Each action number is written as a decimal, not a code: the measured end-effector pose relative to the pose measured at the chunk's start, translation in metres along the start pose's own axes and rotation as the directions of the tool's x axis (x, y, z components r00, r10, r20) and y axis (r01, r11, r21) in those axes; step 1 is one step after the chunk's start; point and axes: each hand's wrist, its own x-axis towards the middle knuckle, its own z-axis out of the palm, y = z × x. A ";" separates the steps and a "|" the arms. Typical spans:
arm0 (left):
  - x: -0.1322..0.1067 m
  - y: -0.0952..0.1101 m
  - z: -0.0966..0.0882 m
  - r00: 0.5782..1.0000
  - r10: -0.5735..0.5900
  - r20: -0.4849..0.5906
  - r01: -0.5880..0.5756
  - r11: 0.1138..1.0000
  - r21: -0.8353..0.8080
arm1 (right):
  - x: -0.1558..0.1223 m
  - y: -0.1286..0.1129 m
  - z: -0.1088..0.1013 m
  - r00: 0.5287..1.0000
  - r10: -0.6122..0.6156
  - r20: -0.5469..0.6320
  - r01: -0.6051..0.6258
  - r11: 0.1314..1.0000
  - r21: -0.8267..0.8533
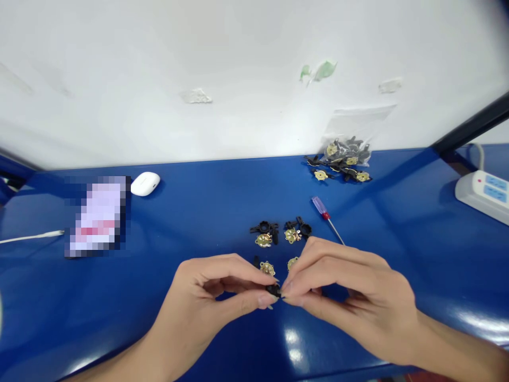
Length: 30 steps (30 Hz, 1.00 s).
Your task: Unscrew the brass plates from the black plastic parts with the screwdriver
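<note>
Head view: left hand (194,302) and right hand (358,297) meet over a blue workbench (207,207), the fingertips (265,300) closed narrowly from either side on a small black plastic part (273,289). Part mostly hidden by the fingers; its long axis and facing cannot be made out. Just ahead lie four brass-coloured discs (267,268) among black plastic pieces (263,228), one disc partly behind the right hand. Screwdriver (320,208): purple handle, shaft slanting toward the right hand, tip hidden behind it. Farther back, a clear plastic bag (350,151) of similar parts. Pixelated object (97,217) at left: unreadable.
</note>
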 end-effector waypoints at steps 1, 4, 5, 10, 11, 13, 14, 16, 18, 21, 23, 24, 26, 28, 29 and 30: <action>0.000 0.000 0.000 1.000 -0.002 0.000 0.002 1.000 0.004 | 0.000 0.000 0.000 1.000 -0.001 0.002 0.001 1.000 -0.003; 0.001 0.000 0.000 1.000 -0.013 0.002 0.013 1.000 0.003 | 0.001 -0.001 0.001 1.000 -0.025 0.012 0.025 0.999 -0.032; 0.001 0.001 0.000 1.000 -0.019 0.005 0.019 1.000 -0.004 | 0.001 -0.001 0.001 0.999 -0.030 0.013 0.031 0.998 -0.047; 0.002 0.004 0.001 0.995 -0.089 0.045 0.094 0.989 -0.114 | 0.002 0.000 0.000 0.999 -0.055 0.002 0.055 0.995 -0.079; 0.002 0.004 0.001 0.991 -0.119 0.066 0.128 0.979 -0.156 | 0.002 0.001 -0.001 0.998 -0.064 0.002 0.064 0.995 -0.077; 0.003 0.005 0.001 0.977 -0.179 0.119 0.203 0.950 -0.237 | 0.004 0.004 -0.001 0.997 -0.071 0.003 0.071 0.995 -0.069; 0.004 0.005 0.001 0.969 -0.204 0.140 0.235 0.935 -0.266 | 0.005 0.005 -0.001 0.998 -0.070 0.003 0.070 0.996 -0.062; 0.006 0.005 0.000 0.958 -0.236 0.164 0.277 0.912 -0.302 | 0.007 0.007 -0.001 0.998 -0.070 0.008 0.070 0.996 -0.047; 0.008 0.005 -0.002 0.955 -0.248 0.166 0.290 0.903 -0.319 | 0.009 0.007 -0.004 0.997 -0.070 0.012 0.071 0.997 -0.040; 0.010 0.005 -0.005 0.957 -0.248 0.150 0.285 0.901 -0.327 | 0.012 0.006 -0.015 1.000 -0.007 -0.001 0.007 0.998 -0.067; 0.011 0.006 -0.007 0.960 -0.247 0.130 0.276 0.903 -0.328 | 0.014 0.007 -0.025 0.998 0.066 0.008 -0.064 0.986 -0.156; 0.012 0.007 -0.009 0.963 -0.243 0.119 0.269 0.905 -0.329 | 0.015 0.009 -0.031 0.995 0.098 0.030 -0.089 0.971 -0.221; 0.013 0.008 -0.012 0.967 -0.237 0.097 0.256 0.909 -0.328 | 0.016 0.012 -0.040 0.984 0.135 0.114 -0.088 0.934 -0.345; 0.014 0.009 -0.014 0.969 -0.231 0.083 0.245 0.914 -0.324 | 0.016 0.015 -0.046 0.967 0.157 0.201 -0.059 0.904 -0.423; 0.015 0.009 -0.015 0.970 -0.230 0.077 0.242 0.916 -0.321 | 0.016 0.016 -0.048 0.958 0.165 0.234 -0.044 0.893 -0.448; 0.015 0.009 -0.016 0.970 -0.231 0.072 0.241 0.917 -0.317 | 0.015 0.016 -0.048 0.949 0.173 0.263 -0.029 0.880 -0.473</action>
